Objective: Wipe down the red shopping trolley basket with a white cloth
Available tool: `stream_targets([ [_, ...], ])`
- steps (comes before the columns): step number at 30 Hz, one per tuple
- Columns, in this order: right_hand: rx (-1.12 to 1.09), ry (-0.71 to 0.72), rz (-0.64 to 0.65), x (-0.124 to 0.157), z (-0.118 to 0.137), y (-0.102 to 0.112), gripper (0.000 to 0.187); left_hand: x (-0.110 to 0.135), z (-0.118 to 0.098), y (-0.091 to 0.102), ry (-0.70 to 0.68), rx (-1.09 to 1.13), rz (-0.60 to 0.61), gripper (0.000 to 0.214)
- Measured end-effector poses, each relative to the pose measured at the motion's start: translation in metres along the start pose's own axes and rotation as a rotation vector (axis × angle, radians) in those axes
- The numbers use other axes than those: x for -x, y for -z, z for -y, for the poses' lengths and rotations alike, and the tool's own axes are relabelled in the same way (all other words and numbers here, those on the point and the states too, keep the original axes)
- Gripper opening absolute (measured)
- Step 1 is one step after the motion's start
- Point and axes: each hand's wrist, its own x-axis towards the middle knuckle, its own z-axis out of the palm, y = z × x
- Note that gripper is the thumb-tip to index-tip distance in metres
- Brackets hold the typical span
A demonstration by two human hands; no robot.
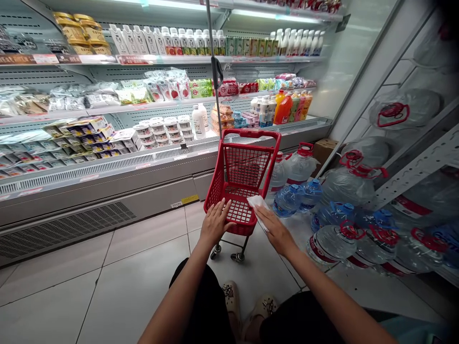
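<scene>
A small red plastic shopping cart (243, 134) stands upright on the floor just ahead of me, its basket walls a lattice. My left hand (216, 223) lies over the basket's near left edge, fingers stretched out and holding nothing; it looks to be touching the rim. At the near right edge, my right hand (275, 231) has a white cloth (257, 202), perhaps a tissue, under its fingers against the cart's side. The cart's castors (237, 257) show below the basket.
Behind the cart runs an open refrigerated display (154, 167) stocked with bottles, cartons and tubs. Large water bottles (332, 242) crowd the floor and a rack on the right. My feet, in beige clogs (231, 294), are on the tiled floor (143, 282).
</scene>
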Motion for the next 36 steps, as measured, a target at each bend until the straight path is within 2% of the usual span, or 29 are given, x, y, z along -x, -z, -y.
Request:
stream_targets([
  [5, 0.104, -0.069, -0.006, 0.036, 0.044, -0.015, 0.096, 0.003, -0.031, -0.003, 0.050, 0.020, -0.063, 0.084],
  [10, 0.179, -0.036, -0.026, 0.037, 0.067, -0.031, 0.100, 0.008, -0.078, -0.004, 0.123, 0.062, -0.120, 0.087],
  [13, 0.188, -0.008, -0.043, 0.037, 0.070, -0.033, 0.102, 0.012, -0.098, 0.001, 0.092, 0.088, -0.122, 0.086],
  [16, 0.191, 0.000, -0.012, 0.048, 0.063, -0.021, 0.099, 0.014, -0.097, 0.009, -0.018, 0.131, -0.086, 0.089],
  [19, 0.199, -0.063, -0.007, 0.065, 0.044, -0.002, 0.093, 0.014, -0.079, 0.016, -0.096, 0.145, -0.062, 0.091],
  [22, 0.188, -0.169, -0.063, 0.077, 0.022, 0.014, 0.092, 0.012, -0.062, 0.020, -0.138, 0.126, -0.053, 0.088],
  [26, 0.138, -0.255, -0.133, 0.079, 0.004, 0.020, 0.091, 0.008, -0.065, 0.016, -0.187, 0.130, -0.054, 0.091],
  [29, 0.104, -0.273, -0.163, 0.074, 0.011, 0.012, 0.091, 0.005, -0.080, 0.009, -0.159, 0.112, -0.077, 0.096],
  [32, 0.072, -0.208, -0.122, 0.069, 0.034, -0.006, 0.095, 0.003, -0.094, 0.001, -0.128, 0.088, -0.110, 0.095],
  [36, 0.073, -0.115, -0.114, 0.066, 0.066, -0.029, 0.095, 0.003, -0.111, -0.003, -0.101, 0.080, -0.160, 0.084],
])
